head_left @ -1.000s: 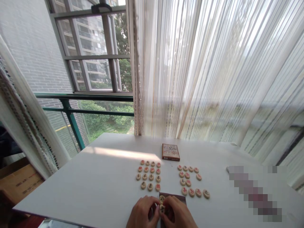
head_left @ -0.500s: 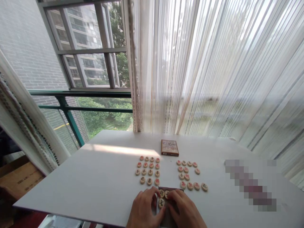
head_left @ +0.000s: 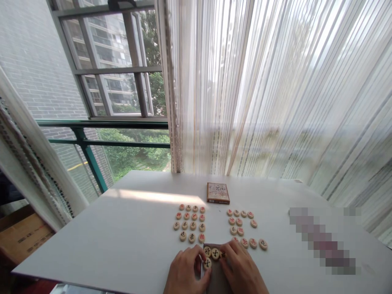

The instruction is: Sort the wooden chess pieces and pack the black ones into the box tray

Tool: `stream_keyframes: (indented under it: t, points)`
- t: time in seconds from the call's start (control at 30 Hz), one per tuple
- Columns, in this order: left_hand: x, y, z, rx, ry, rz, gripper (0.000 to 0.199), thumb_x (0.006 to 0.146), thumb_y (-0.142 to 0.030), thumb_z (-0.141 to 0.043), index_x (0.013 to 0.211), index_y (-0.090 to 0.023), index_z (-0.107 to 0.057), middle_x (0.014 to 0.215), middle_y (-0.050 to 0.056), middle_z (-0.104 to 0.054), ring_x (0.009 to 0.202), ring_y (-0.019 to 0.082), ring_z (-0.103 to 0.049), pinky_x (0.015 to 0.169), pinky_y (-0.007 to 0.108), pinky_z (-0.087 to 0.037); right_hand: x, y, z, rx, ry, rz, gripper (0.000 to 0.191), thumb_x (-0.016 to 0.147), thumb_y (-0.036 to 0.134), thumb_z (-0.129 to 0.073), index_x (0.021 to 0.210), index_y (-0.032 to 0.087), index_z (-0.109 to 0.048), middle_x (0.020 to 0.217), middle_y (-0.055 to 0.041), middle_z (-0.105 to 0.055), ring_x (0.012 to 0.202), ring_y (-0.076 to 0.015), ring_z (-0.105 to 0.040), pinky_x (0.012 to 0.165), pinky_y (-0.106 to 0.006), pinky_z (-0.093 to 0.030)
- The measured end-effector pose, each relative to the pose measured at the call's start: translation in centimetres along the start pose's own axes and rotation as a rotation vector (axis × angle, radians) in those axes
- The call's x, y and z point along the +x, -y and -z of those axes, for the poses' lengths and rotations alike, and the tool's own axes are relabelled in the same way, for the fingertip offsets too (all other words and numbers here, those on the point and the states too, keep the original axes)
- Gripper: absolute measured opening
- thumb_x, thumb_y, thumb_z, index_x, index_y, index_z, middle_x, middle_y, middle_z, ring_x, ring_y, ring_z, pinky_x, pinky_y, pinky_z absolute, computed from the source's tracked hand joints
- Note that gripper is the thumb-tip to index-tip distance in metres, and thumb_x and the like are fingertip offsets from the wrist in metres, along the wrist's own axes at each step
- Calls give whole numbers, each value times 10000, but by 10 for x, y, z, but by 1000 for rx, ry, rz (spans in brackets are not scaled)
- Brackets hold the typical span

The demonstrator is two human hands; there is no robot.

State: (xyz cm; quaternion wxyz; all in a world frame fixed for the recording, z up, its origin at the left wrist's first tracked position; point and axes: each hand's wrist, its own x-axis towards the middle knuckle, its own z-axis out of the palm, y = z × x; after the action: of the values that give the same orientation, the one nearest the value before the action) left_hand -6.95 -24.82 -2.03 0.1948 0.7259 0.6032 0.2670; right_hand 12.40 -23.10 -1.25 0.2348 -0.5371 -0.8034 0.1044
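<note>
An open brown box (head_left: 215,276) lies at the table's near edge between my hands, with several round wooden pieces inside. My left hand (head_left: 187,269) is at the box's left side, thumb and fingers curled around a piece marked in black (head_left: 207,263). Over the box's upper right, my right hand (head_left: 243,267) has its fingers on another black-marked piece (head_left: 223,255), partly hidden by them. Two more pieces, one of them a black-marked disc (head_left: 215,253), sit along the box's far side.
Rows of red- and black-marked pieces (head_left: 193,225) lie left of centre on the white table (head_left: 122,241), and another group (head_left: 239,221) lies to the right. Behind them is a flat patterned box lid (head_left: 218,193). A blurred patch covers the right side. Curtains and a window stand beyond.
My right hand has shifted right inside the box, and a piece now shows under its fingers beside the second piece. My left hand stays at its piece. The view has tilted slightly.
</note>
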Motion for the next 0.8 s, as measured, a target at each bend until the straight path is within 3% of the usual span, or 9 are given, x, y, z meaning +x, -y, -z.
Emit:
stream_keyframes:
  t: [0.23, 0.4, 0.8]
  points:
    - [1, 1, 1, -19, 9, -12, 105, 751, -222, -654, 855, -216, -664, 735, 7, -681, 731, 209, -631, 721, 298, -408, 2, -7, -14, -39, -45, 38, 185, 873, 69, -613, 930, 239, -658, 953, -42, -694, 893, -245, -680, 809, -364, -551]
    - [1, 2, -5, -11, -64, -26, 76, 750, -207, -658, 825, -218, -665, 709, 6, -676, 708, 204, -634, 708, 291, -414, 2, -12, -21, -70, -88, 74, 158, 891, 90, -609, 909, 244, -638, 922, -32, -689, 867, -240, -678, 790, -362, -556]
    - [-2, 7, -6, -32, -81, -90, 69, 811, -264, -661, 867, -224, -672, 730, 8, -677, 698, 195, -623, 700, 285, -430, -2, -16, -18, 66, -263, 175, 113, 917, 170, -595, 941, 274, -630, 875, -11, -684, 808, -208, -690, 743, -299, -569]
